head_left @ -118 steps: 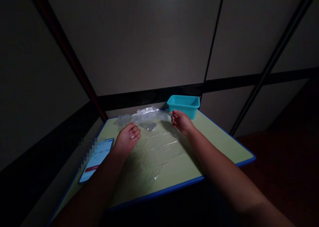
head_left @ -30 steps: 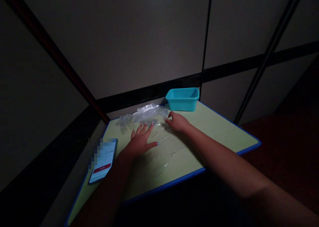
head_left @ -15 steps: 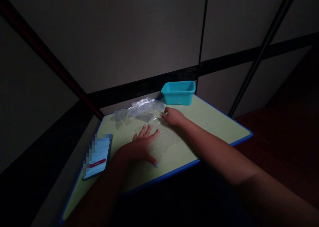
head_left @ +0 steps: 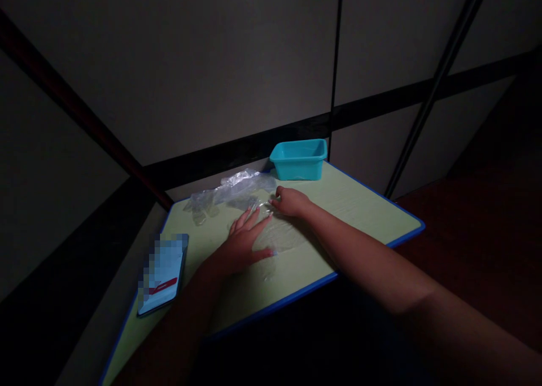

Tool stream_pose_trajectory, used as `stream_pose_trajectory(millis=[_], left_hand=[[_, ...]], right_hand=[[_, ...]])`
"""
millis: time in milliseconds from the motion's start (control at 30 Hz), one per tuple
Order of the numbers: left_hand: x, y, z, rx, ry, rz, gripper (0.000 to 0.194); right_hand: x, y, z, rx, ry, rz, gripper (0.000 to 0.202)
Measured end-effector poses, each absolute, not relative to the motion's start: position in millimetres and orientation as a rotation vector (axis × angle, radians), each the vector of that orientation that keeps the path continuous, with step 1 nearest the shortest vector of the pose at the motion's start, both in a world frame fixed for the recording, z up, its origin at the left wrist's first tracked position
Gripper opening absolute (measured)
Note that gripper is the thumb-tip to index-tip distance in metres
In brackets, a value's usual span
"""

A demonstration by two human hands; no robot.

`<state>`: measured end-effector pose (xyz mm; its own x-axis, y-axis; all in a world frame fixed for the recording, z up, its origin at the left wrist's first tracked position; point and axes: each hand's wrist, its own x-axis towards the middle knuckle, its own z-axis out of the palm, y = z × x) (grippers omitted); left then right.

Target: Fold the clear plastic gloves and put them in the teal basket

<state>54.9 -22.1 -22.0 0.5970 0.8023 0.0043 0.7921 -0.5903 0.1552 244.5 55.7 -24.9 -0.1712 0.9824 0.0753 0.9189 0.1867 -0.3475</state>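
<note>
A thin sheet of clear plastic film (head_left: 292,235), hard to make out against the pale tabletop, lies flat under and beside my hands. My left hand (head_left: 241,248) rests over its left part with fingers spread and thumb stretched to the right. At the film's far edge, my right hand (head_left: 292,201) has its thumb and fingertips closed on a gathered bit of the film. Just beyond both hands lies a crumpled heap of clear plastic (head_left: 237,189), with finger-like lobes at its left end.
A turquoise plastic basket (head_left: 297,169) stands at the table's back edge. On the left lies a phone (head_left: 165,279) with its screen lit. The pale green table (head_left: 359,216) has a blue rim, and a panelled cabinet (head_left: 237,81) rises behind it.
My left hand has slid slightly forward over the film, and its thumb has moved up and to the right. My right hand keeps its place at the film's far edge. The view has shifted slightly.
</note>
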Motion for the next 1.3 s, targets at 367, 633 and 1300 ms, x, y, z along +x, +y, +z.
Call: stream_pose_trajectory(millis=[367, 633, 1300], left_hand=[[55, -25, -11, 2.550, 0.933, 0.319, 0.032], [63, -29, -17, 2.457, 0.875, 0.224, 0.030], [68, -33, -13, 2.749, 0.988, 0.513, 0.019]], right_hand=[[244, 56, -26, -1.800, -2.237, 0.331, 0.049], [245, 56, -28, -1.776, -2.286, 0.301, 0.050], [245, 55, -27, -1.764, -2.318, 0.279, 0.051]])
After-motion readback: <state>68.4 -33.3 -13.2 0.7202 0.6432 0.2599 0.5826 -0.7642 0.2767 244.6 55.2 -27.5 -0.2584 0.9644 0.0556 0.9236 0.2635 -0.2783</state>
